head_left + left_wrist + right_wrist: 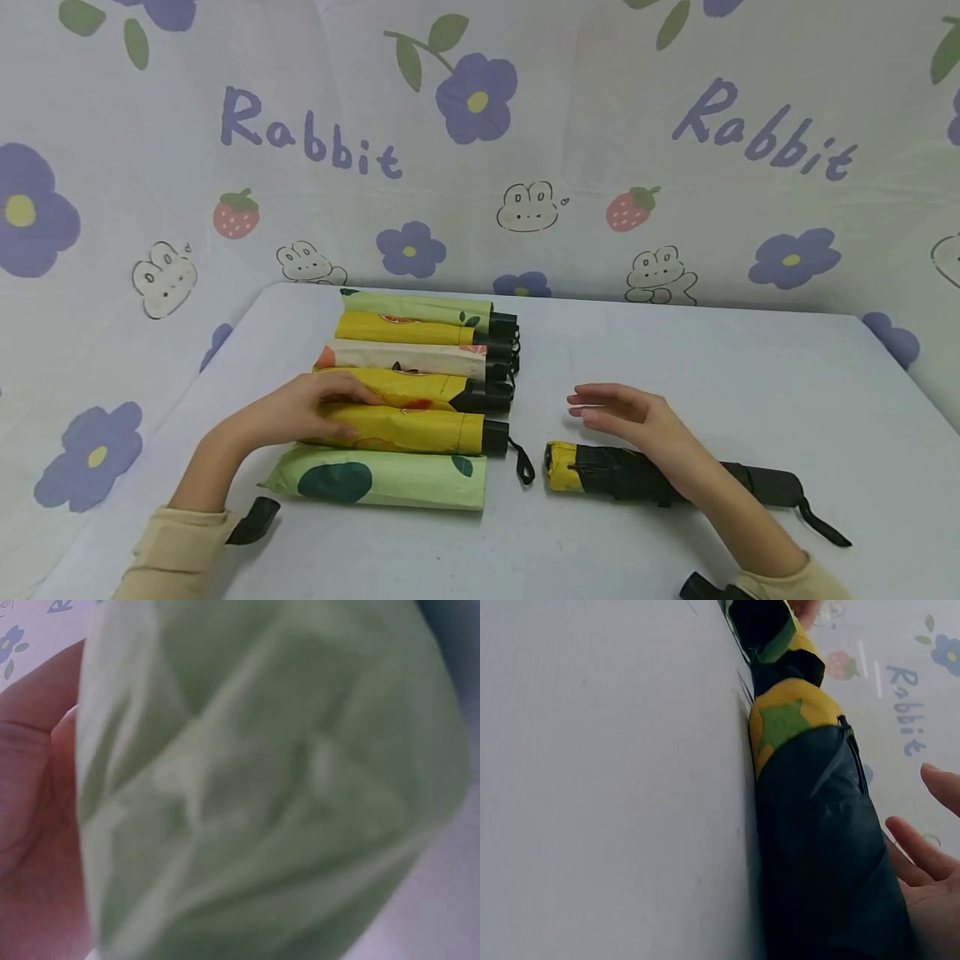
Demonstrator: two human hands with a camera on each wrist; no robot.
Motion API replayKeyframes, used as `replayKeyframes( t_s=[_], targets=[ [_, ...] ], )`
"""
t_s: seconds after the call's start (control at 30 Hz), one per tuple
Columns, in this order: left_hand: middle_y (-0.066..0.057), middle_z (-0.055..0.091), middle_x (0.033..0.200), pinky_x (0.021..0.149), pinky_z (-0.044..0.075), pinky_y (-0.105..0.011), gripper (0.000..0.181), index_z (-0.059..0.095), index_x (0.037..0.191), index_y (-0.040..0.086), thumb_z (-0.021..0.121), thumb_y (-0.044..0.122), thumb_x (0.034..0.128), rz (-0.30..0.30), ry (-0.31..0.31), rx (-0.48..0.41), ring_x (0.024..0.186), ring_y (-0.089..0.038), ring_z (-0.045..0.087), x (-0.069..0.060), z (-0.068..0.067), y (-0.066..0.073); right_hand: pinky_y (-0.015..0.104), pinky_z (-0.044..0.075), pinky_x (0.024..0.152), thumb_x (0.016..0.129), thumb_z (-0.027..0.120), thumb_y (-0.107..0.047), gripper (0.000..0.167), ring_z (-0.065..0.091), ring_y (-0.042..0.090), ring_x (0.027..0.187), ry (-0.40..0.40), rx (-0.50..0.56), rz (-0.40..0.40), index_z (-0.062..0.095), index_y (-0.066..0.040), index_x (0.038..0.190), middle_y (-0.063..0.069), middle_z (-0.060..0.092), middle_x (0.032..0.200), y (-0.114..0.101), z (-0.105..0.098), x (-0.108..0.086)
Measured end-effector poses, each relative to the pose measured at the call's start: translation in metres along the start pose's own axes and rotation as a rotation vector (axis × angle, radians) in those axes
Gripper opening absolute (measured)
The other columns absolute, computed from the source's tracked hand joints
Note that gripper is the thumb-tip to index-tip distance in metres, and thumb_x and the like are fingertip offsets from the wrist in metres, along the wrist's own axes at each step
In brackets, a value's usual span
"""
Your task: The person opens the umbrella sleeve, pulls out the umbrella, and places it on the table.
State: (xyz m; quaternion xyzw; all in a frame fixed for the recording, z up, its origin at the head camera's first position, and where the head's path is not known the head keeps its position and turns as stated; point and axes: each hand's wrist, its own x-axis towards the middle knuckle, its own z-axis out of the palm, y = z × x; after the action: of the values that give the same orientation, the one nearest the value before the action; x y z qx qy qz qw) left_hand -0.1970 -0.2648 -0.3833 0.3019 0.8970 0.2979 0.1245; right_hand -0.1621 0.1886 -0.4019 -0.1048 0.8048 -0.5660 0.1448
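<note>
With your left hand [300,408] pinching the yellow umbrella [427,430] just beyond the nearest green umbrella [416,479], and your empty right hand [641,419] loosely spread near the black umbrella [618,473], align the pinched one squarely without dislodging the green one.

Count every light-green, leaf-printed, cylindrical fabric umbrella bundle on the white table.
2. One light-green, leaf-printed fabric bundle lies farthest back in the row; the other light-green bundle lies at the row's front, nearest the person. No others show.
</note>
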Motion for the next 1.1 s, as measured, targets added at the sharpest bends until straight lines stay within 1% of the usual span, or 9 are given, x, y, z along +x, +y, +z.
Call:
replayKeyframes(
  t_s=[0.1, 0.23, 0.33, 0.47, 0.67, 0.83, 0.93, 1.1],
  targets=[
    [0.004, 0.065, 0.125, 0.100, 0.049, -0.036, 0.037, 0.065, 0.123, 0.024, 0.074, 0.028, 0.0867, 0.000, 0.003, 0.007, 0.117, -0.020, 0.058, -0.001, -0.001, -0.001, 0.055, 0.036, 0.113, 0.092, 0.065, -0.038, 0.054, 0.060, 0.017, 0.125, -0.015, 0.011, -0.006, 0.052, -0.014, 0.138, 0.005, 0.061, 0.137, -0.005, 0.010, 0.001],
    [0.004, 0.065, 0.123, 0.099, 0.049, -0.034, 0.037, 0.066, 0.121, 0.024, 0.075, 0.028, 0.0862, 0.003, 0.008, 0.011, 0.116, -0.019, 0.059, -0.001, -0.001, -0.001, 0.046, 0.044, 0.109, 0.092, 0.067, -0.037, 0.051, 0.062, 0.016, 0.122, -0.047, 0.044, 0.006, 0.055, -0.014, 0.136, 0.005, 0.063, 0.133, -0.013, 0.022, 0.002],
    [0.004, 0.065, 0.123, 0.099, 0.049, -0.034, 0.036, 0.066, 0.121, 0.024, 0.075, 0.027, 0.0860, 0.001, 0.008, 0.014, 0.115, -0.019, 0.059, -0.001, -0.002, -0.002, 0.039, 0.048, 0.105, 0.092, 0.066, -0.037, 0.049, 0.062, 0.016, 0.120, -0.069, 0.025, 0.008, 0.057, -0.015, 0.135, 0.004, 0.065, 0.131, -0.018, 0.030, 0.004],
    [0.004, 0.065, 0.123, 0.099, 0.049, -0.035, 0.037, 0.066, 0.121, 0.025, 0.075, 0.027, 0.0858, -0.009, 0.004, 0.009, 0.116, -0.019, 0.058, -0.001, -0.002, -0.002, 0.036, 0.050, 0.103, 0.092, 0.066, -0.036, 0.048, 0.062, 0.016, 0.120, -0.085, -0.010, 0.001, 0.058, -0.014, 0.134, 0.004, 0.066, 0.130, -0.021, 0.038, 0.009],
    [0.005, 0.065, 0.125, 0.100, 0.048, -0.035, 0.038, 0.065, 0.122, 0.025, 0.075, 0.029, 0.0856, -0.020, -0.002, 0.001, 0.117, -0.019, 0.058, -0.003, -0.002, -0.002, 0.036, 0.051, 0.101, 0.095, 0.064, -0.029, 0.044, 0.062, 0.021, 0.119, -0.122, -0.045, -0.032, 0.058, -0.008, 0.133, 0.008, 0.066, 0.129, -0.021, 0.045, 0.017],
    [0.004, 0.065, 0.125, 0.101, 0.048, -0.037, 0.037, 0.066, 0.122, 0.026, 0.075, 0.028, 0.0855, -0.045, 0.001, -0.001, 0.117, -0.019, 0.058, -0.005, -0.005, -0.003, 0.038, 0.052, 0.100, 0.095, 0.064, -0.027, 0.042, 0.062, 0.023, 0.119, -0.128, -0.074, -0.046, 0.059, -0.008, 0.132, 0.009, 0.065, 0.129, -0.021, 0.048, 0.022],
    [0.003, 0.066, 0.124, 0.100, 0.048, -0.035, 0.037, 0.066, 0.121, 0.024, 0.075, 0.027, 0.0853, -0.049, 0.001, -0.003, 0.114, -0.019, 0.058, -0.006, -0.007, -0.002, 0.040, 0.052, 0.100, 0.095, 0.063, -0.027, 0.041, 0.060, 0.026, 0.121, -0.132, -0.091, -0.060, 0.060, -0.008, 0.131, 0.012, 0.064, 0.130, -0.021, 0.049, 0.025],
    [0.002, 0.067, 0.120, 0.098, 0.051, -0.030, 0.038, 0.067, 0.120, 0.021, 0.077, 0.024, 0.0830, -0.030, 0.002, 0.001, 0.111, -0.018, 0.062, -0.006, -0.009, -0.003, 0.041, 0.051, 0.101, 0.095, 0.064, -0.029, 0.043, 0.058, 0.029, 0.125, -0.145, -0.114, -0.072, 0.060, -0.007, 0.131, 0.013, 0.063, 0.131, -0.020, 0.050, 0.030]
  ],
)
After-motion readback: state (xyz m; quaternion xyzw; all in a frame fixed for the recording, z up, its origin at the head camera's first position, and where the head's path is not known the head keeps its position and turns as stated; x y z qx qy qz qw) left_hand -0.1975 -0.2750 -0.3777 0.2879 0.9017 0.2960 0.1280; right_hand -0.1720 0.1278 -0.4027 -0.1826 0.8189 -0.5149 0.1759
